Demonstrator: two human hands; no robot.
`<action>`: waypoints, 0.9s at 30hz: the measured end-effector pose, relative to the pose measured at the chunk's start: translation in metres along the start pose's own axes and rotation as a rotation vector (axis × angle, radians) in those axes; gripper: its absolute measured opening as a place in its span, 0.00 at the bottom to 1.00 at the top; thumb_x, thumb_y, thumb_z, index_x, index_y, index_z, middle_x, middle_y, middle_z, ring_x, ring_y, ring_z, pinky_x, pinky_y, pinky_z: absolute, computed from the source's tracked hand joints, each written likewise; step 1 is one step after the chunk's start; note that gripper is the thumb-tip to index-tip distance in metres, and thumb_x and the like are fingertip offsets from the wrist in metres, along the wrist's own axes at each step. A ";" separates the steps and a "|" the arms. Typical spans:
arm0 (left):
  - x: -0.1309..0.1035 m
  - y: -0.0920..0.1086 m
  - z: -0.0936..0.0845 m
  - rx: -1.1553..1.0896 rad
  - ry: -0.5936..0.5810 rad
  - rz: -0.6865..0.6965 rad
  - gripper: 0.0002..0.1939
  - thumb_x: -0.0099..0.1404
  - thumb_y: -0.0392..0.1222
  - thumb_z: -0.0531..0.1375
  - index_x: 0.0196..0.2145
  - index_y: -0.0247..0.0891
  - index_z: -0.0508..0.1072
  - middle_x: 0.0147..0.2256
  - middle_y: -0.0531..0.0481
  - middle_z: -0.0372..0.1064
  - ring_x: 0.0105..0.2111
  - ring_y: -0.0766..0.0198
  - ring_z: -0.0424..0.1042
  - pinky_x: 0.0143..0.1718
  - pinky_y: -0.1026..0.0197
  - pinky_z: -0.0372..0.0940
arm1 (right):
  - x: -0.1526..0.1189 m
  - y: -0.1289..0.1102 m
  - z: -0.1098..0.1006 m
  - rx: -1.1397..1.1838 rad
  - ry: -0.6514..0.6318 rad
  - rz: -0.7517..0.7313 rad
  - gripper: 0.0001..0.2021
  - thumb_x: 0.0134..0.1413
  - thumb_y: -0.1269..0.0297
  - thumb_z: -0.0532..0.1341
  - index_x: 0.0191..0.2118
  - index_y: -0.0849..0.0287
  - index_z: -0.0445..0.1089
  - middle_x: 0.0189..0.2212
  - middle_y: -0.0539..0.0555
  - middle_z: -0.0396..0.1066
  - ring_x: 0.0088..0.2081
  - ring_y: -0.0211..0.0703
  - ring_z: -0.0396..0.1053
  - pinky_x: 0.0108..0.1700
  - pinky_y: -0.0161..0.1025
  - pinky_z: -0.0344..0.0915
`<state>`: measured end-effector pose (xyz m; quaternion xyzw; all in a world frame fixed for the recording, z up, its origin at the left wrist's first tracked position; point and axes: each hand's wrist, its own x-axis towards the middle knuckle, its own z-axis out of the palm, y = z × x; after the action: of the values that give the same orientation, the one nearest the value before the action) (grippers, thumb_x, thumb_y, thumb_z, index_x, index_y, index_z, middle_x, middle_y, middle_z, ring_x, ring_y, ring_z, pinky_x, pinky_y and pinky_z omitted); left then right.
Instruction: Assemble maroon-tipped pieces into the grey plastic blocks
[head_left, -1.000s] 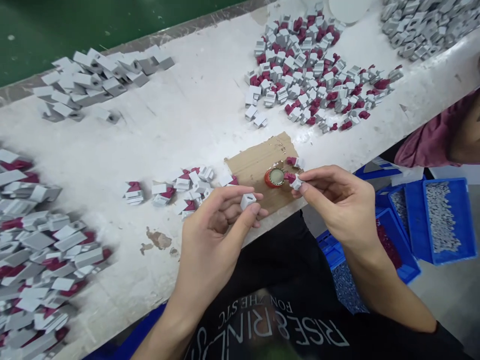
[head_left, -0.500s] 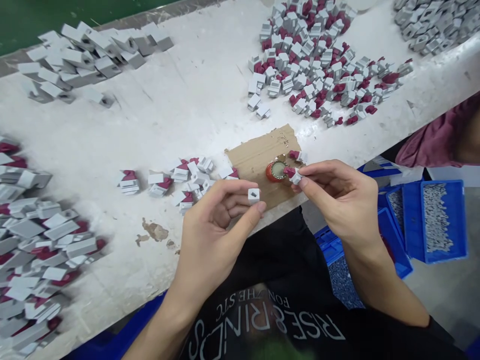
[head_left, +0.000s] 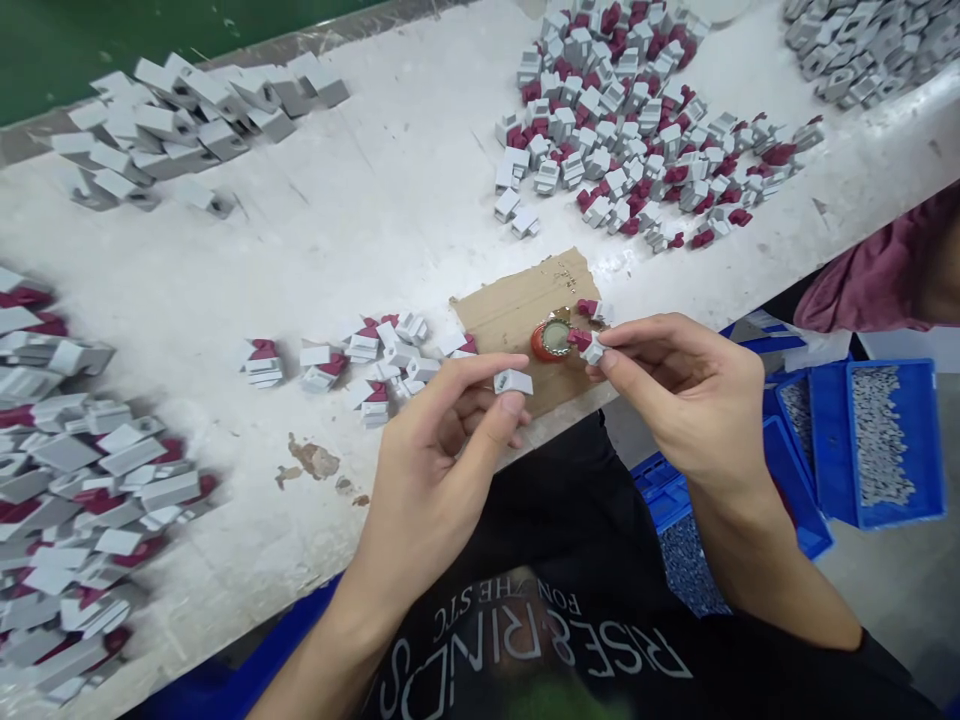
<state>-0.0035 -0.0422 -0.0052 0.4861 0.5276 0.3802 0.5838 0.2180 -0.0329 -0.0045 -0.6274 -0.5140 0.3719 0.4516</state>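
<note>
My left hand (head_left: 442, 450) pinches a small grey plastic block (head_left: 514, 381) between thumb and fingers, just over the near table edge. A little to its right, my right hand (head_left: 679, 385) holds a small piece of grey and maroon plastic (head_left: 587, 345) at its fingertips. That piece hovers beside a red bottle cap (head_left: 551, 340) resting on a brown cardboard scrap (head_left: 517, 310). Another maroon and grey piece (head_left: 592, 310) lies on the cardboard behind the cap.
A small cluster of grey and maroon pieces (head_left: 375, 365) lies left of the cardboard. Big piles sit at the back right (head_left: 615, 130), far left (head_left: 82, 480) and back left (head_left: 187, 110). Blue bins (head_left: 877, 440) stand below the white table (head_left: 390, 200). Another person's sleeve (head_left: 870, 280) is at right.
My left hand has turned the grey block between its fingers and lifted it slightly toward the cardboard. The right hand has barely shifted beside the cap.
</note>
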 end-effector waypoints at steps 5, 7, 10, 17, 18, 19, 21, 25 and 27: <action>0.007 0.001 0.000 -0.125 -0.025 -0.050 0.06 0.81 0.45 0.70 0.52 0.45 0.85 0.44 0.49 0.85 0.38 0.64 0.86 0.40 0.62 0.82 | -0.002 0.000 -0.004 -0.026 0.067 -0.012 0.05 0.65 0.69 0.77 0.41 0.51 0.86 0.36 0.50 0.87 0.36 0.45 0.87 0.41 0.41 0.87; 0.009 0.002 -0.002 -0.108 -0.023 -0.041 0.06 0.80 0.44 0.71 0.51 0.45 0.86 0.37 0.53 0.79 0.31 0.67 0.80 0.35 0.65 0.80 | -0.002 0.002 -0.007 -0.032 0.096 0.000 0.04 0.65 0.66 0.78 0.41 0.50 0.86 0.36 0.51 0.87 0.36 0.46 0.87 0.40 0.42 0.87; 0.008 0.004 -0.004 -0.135 -0.026 -0.048 0.06 0.80 0.43 0.70 0.52 0.45 0.85 0.30 0.55 0.72 0.27 0.68 0.75 0.27 0.66 0.76 | -0.002 0.008 -0.012 -0.038 0.119 0.024 0.03 0.65 0.65 0.78 0.41 0.50 0.86 0.35 0.52 0.87 0.35 0.47 0.86 0.40 0.43 0.87; 0.009 0.003 -0.002 -0.300 -0.114 -0.127 0.06 0.82 0.46 0.68 0.49 0.44 0.77 0.34 0.49 0.83 0.33 0.60 0.85 0.29 0.63 0.81 | -0.008 0.020 -0.021 0.012 0.124 0.069 0.03 0.65 0.64 0.79 0.40 0.51 0.86 0.34 0.51 0.86 0.34 0.46 0.86 0.39 0.41 0.87; 0.011 0.003 -0.001 -0.303 -0.123 -0.129 0.07 0.81 0.46 0.69 0.48 0.44 0.76 0.35 0.49 0.84 0.33 0.60 0.85 0.28 0.63 0.81 | -0.009 0.020 -0.022 0.045 0.110 0.076 0.03 0.65 0.63 0.79 0.41 0.51 0.86 0.34 0.51 0.86 0.33 0.46 0.86 0.38 0.42 0.87; 0.012 0.004 0.000 -0.304 -0.132 -0.128 0.09 0.80 0.46 0.70 0.49 0.44 0.75 0.36 0.49 0.85 0.33 0.59 0.85 0.28 0.63 0.80 | -0.009 0.020 -0.023 0.084 0.090 0.083 0.04 0.65 0.63 0.79 0.41 0.51 0.86 0.34 0.50 0.86 0.32 0.46 0.85 0.38 0.42 0.86; 0.016 0.006 0.003 -0.297 -0.154 -0.130 0.12 0.78 0.46 0.72 0.52 0.43 0.76 0.40 0.47 0.86 0.33 0.58 0.86 0.28 0.61 0.81 | -0.010 0.019 -0.023 0.165 0.037 0.091 0.04 0.65 0.63 0.79 0.42 0.50 0.86 0.35 0.50 0.86 0.33 0.45 0.86 0.39 0.42 0.86; 0.020 0.011 0.008 -0.204 -0.137 -0.074 0.09 0.79 0.45 0.71 0.52 0.40 0.82 0.42 0.46 0.87 0.32 0.62 0.84 0.34 0.59 0.82 | -0.012 0.008 -0.021 0.238 -0.026 0.090 0.04 0.67 0.60 0.78 0.44 0.48 0.85 0.39 0.50 0.87 0.38 0.48 0.87 0.45 0.46 0.87; 0.021 0.014 0.011 -0.167 -0.086 -0.033 0.06 0.78 0.44 0.72 0.50 0.42 0.85 0.43 0.47 0.86 0.31 0.64 0.82 0.35 0.60 0.81 | -0.012 0.001 -0.018 0.243 -0.038 0.095 0.04 0.68 0.59 0.77 0.44 0.48 0.85 0.41 0.51 0.88 0.42 0.50 0.88 0.49 0.48 0.88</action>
<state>0.0116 -0.0203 0.0032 0.4429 0.4765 0.3918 0.6506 0.2328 -0.0484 -0.0001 -0.5846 -0.4434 0.4640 0.4963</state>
